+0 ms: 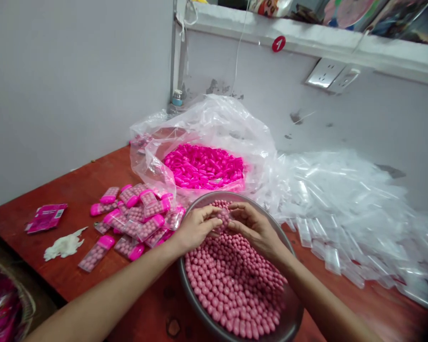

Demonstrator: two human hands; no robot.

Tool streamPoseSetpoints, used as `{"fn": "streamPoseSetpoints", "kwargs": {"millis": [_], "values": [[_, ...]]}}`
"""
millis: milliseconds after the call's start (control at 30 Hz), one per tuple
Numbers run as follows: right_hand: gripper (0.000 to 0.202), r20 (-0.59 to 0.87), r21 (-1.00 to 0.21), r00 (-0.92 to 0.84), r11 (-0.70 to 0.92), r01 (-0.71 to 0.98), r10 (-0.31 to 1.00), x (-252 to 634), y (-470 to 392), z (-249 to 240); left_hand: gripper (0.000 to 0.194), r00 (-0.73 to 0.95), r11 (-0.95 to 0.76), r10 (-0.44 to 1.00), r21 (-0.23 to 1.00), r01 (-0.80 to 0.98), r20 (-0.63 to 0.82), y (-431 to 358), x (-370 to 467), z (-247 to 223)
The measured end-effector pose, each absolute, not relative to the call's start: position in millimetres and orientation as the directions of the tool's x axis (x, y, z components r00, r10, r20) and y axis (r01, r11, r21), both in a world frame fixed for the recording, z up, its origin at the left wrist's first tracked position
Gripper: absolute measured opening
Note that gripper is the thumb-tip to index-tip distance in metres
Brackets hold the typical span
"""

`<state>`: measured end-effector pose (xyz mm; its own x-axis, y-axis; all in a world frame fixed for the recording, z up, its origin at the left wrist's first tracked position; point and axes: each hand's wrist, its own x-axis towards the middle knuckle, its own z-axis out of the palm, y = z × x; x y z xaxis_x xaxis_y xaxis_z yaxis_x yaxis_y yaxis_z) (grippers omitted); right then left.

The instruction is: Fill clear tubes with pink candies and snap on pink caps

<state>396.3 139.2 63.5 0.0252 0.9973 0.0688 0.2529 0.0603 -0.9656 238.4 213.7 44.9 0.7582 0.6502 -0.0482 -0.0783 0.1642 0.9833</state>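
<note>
Both my hands meet over the far part of a dark bowl [187, 280] heaped with round pink balls [231, 285]. Between them is a small clear plastic box [224, 217] with pink balls showing inside. My left hand [199, 223] pinches the box from the left. From the right, my right hand [253, 225] closes its fingers on the box's other side. Left of the bowl lies a pile of filled clear boxes [137, 221] with bright pink caps. Beyond the bowl, an opened plastic bag [214, 114] holds many loose pink caps [203, 166].
Empty clear boxes [356, 223] spread in a large heap on the right of the red table [74, 183]. On the left lie a pink packet [47, 217] and a crumpled white scrap [64, 245]. A basket [23, 294] of pink packets stands below the left edge. A shelf [235, 21] runs along the wall.
</note>
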Motion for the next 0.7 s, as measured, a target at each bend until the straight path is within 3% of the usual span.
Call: {"fn": "streamPoseSetpoints", "kwargs": {"millis": [233, 467, 600, 633, 700], "values": [[0.017, 0.237, -0.713, -0.087, 0.235, 0.660, 0.967, 409, 139, 67, 0.034, 0.775, 0.198, 0.632, 0.973, -0.122, -0.031, 216, 239, 40], [0.014, 0.255, -0.705, -0.131, 0.277, 0.653, 0.958, 406, 140, 65, 0.030, 0.787, 0.123, 0.617, 0.988, -0.095, -0.001, 217, 238, 40], [0.024, 0.175, -0.788, -0.131, 0.219, 0.576, 0.976, 420, 155, 71, 0.022, 0.770, 0.034, 0.636, 0.995, -0.090, 0.048, 214, 236, 42], [0.027, 0.165, -0.781, -0.083, 0.182, 0.598, 0.983, 428, 164, 72, 0.022, 0.766, 0.040, 0.640, 0.994, -0.100, 0.051, 213, 236, 42], [0.027, 0.183, -0.628, 0.021, 0.100, 0.772, 0.983, 447, 190, 73, 0.021, 0.766, 0.073, 0.641, 0.990, -0.120, 0.046, 212, 236, 42]]}}
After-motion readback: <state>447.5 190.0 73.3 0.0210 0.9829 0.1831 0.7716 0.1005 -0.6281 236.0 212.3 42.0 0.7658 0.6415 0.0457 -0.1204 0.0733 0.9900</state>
